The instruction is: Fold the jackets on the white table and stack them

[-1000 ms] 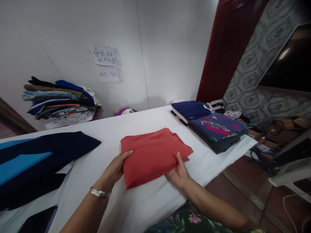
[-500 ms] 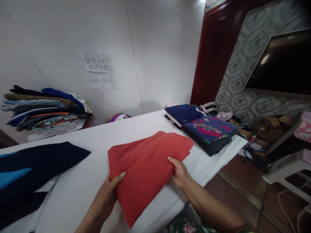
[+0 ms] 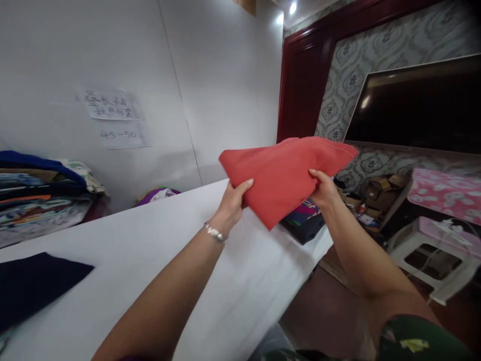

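Note:
A folded red garment (image 3: 280, 173) is held up in both my hands, its full kind not shown. My left hand (image 3: 236, 199) grips its near left edge, thumb on top and fingers hidden beneath. On the near right edge my right hand (image 3: 323, 189) holds it the same way. Behind and below the red cloth lies a stack of dark folded clothes (image 3: 306, 230), mostly covered from view. The white table (image 3: 180, 230) runs underneath.
A navy garment (image 3: 41, 283) lies at the table's left. Beyond the far edge stands a tall pile of folded clothes (image 3: 41, 193) beside a purple bundle (image 3: 156, 195). To the right are a plastic stool (image 3: 432, 250), cardboard boxes (image 3: 379, 193) and a wall television (image 3: 417, 105).
Both my hands have lifted the red garment and carried it forward and right, over the dark stack. The camera view has turned to the right.

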The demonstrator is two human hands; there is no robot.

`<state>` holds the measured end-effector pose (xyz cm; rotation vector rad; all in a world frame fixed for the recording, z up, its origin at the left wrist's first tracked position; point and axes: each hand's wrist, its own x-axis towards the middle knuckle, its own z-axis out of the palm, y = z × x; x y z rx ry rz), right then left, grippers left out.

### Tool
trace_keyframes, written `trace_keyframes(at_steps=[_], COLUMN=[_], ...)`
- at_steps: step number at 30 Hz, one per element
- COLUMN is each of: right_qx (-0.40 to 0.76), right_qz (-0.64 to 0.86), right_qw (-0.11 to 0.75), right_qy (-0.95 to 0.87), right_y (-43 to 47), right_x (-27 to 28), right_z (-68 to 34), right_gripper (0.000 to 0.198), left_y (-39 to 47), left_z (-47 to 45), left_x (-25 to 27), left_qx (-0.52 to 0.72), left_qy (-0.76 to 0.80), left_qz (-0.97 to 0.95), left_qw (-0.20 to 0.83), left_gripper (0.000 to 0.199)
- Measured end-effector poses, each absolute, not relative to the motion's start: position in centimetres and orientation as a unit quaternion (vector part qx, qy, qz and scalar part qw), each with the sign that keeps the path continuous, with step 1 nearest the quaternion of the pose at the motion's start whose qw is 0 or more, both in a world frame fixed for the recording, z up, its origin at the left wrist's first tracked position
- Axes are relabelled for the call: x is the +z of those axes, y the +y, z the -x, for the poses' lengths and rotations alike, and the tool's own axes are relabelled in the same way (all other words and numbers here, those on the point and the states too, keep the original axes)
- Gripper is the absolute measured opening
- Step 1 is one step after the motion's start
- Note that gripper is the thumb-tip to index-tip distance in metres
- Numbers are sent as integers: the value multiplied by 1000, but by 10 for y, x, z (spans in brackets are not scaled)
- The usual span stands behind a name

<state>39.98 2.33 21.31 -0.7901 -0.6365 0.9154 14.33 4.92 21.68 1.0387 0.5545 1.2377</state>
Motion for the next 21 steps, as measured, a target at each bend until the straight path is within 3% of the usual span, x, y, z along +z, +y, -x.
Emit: trace_keyframes(at_steps=[3, 8, 13, 18, 21], right_qx=[407, 418, 397, 396, 382], right_qz=[402, 511, 513, 503, 506], right_qw=[791, 748, 759, 765, 769], right_qy=[-218, -68, -52, -65, -84], right_y=[38, 39, 44, 58, 65], right_x=[198, 119, 70, 70, 75], right_z=[-457, -502, -515, -531, -539], right_gripper=[12, 10, 17, 21, 24], left_y=[78, 73, 54, 39, 32], left_z=[-207, -253, -218, -178, -167], left_x=[201, 120, 67, 49, 40], left_qx=[468, 315, 277, 265, 282], left_qy=[281, 396, 427, 476, 465], left_qz=[-436, -424, -446, -466, -459], left_qw=[716, 751, 736, 698, 703], left_gripper=[49, 47, 30, 5, 2])
